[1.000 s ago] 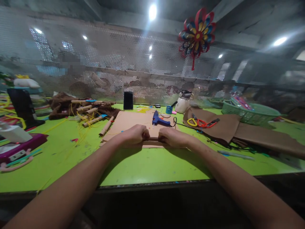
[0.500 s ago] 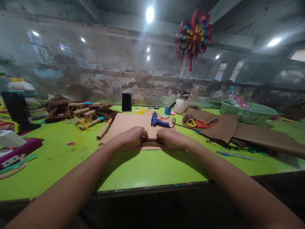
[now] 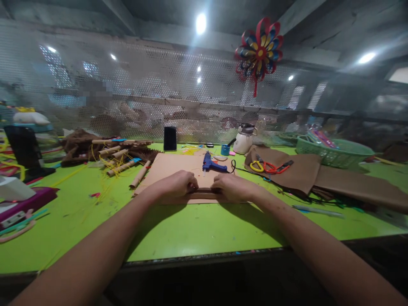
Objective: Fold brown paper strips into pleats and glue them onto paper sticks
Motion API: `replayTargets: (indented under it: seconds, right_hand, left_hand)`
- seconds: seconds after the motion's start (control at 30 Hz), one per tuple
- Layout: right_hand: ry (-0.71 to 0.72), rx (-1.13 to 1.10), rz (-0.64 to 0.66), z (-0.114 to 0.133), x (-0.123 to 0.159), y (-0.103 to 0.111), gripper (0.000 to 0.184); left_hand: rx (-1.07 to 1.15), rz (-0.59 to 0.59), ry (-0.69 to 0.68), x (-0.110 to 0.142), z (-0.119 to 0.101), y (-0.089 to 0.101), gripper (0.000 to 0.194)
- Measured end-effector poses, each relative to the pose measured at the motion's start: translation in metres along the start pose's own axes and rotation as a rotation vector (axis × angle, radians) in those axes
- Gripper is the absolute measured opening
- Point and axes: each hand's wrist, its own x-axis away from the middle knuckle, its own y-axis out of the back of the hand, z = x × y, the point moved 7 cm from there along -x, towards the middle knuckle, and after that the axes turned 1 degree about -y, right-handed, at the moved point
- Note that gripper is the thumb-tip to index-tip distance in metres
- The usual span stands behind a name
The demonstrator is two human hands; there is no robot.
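My left hand (image 3: 181,182) and my right hand (image 3: 232,187) are both closed, with the fingertips curled onto a narrow brown paper strip (image 3: 204,192). The strip looks folded or rolled and lies crosswise between them, along the near side of a tan cardboard sheet (image 3: 168,165). Its ends are hidden under my hands. Just beyond my fingers, a blue glue gun (image 3: 215,165) lies on the cardboard, its nozzle pointing towards me.
Brown paper rolls (image 3: 119,160) with yellow strands lie at left. Scissors (image 3: 270,166) rest on brown paper sheets (image 3: 296,176) at right, near a green basket (image 3: 338,154). A phone (image 3: 170,138), a blue tape roll (image 3: 225,149) and a white jug (image 3: 244,140) stand behind.
A little more of the brown paper strip shows between my hands, and its dark upper fold is plainer. Both hands stay in nearly the same place. The whole view has shifted slightly.
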Motion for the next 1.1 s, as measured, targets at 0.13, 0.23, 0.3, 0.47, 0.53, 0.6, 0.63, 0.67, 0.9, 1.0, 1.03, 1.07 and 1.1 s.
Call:
replayTargets:
  seconds: [0.13, 0.23, 0.3, 0.47, 0.53, 0.6, 0.63, 0.67, 0.9, 1.0, 1.03, 1.07, 1.1]
  right_hand:
    - [-0.020, -0.041, 0.095, -0.004, -0.003, 0.002, 0.017]
    - [0.000, -0.123, 0.135, -0.007, -0.006, 0.003, 0.021]
    - [-0.050, -0.149, 0.109, -0.011, -0.009, 0.002, 0.023]
    - [-0.091, -0.059, -0.051, -0.004, -0.017, -0.005, 0.020]
    - [-0.073, -0.021, -0.087, 0.003, -0.019, -0.005, 0.020]
    - [-0.071, 0.006, -0.086, 0.007, -0.021, -0.005, 0.021]
    - [-0.070, 0.013, -0.077, 0.008, -0.022, -0.004, 0.020]
    - [-0.074, 0.016, -0.069, 0.008, -0.022, -0.004, 0.019]
    - [-0.062, -0.088, -0.005, 0.004, -0.018, -0.006, 0.010]
    - [-0.020, -0.114, -0.007, 0.003, -0.013, -0.006, 0.019]
    - [-0.005, -0.117, -0.011, 0.003, -0.012, -0.005, 0.020]
    - [0.007, -0.118, -0.015, 0.003, -0.011, -0.005, 0.020]
    - [0.016, -0.119, -0.014, 0.003, -0.011, -0.004, 0.019]
  left_hand:
    - [0.004, 0.025, 0.005, 0.000, -0.001, -0.001, 0.026]
    - [-0.012, 0.041, 0.001, 0.000, -0.002, -0.001, 0.025]
    - [-0.037, 0.035, -0.019, 0.000, -0.005, 0.000, 0.025]
    - [-0.104, -0.001, -0.025, 0.004, -0.015, 0.004, 0.016]
    - [-0.125, -0.018, -0.017, 0.005, -0.018, 0.005, 0.013]
    - [-0.137, -0.030, -0.016, 0.006, -0.020, 0.005, 0.013]
    - [-0.138, -0.032, -0.018, 0.006, -0.021, 0.005, 0.012]
    - [-0.138, -0.033, -0.022, 0.007, -0.020, 0.004, 0.012]
    - [-0.097, 0.016, -0.075, 0.005, -0.005, -0.002, 0.016]
    - [-0.099, 0.014, -0.112, 0.006, -0.006, -0.001, 0.018]
    - [-0.108, 0.004, -0.125, 0.007, -0.007, 0.001, 0.018]
    - [-0.120, -0.007, -0.136, 0.008, -0.009, 0.002, 0.017]
    - [-0.133, -0.018, -0.141, 0.009, -0.011, 0.003, 0.016]
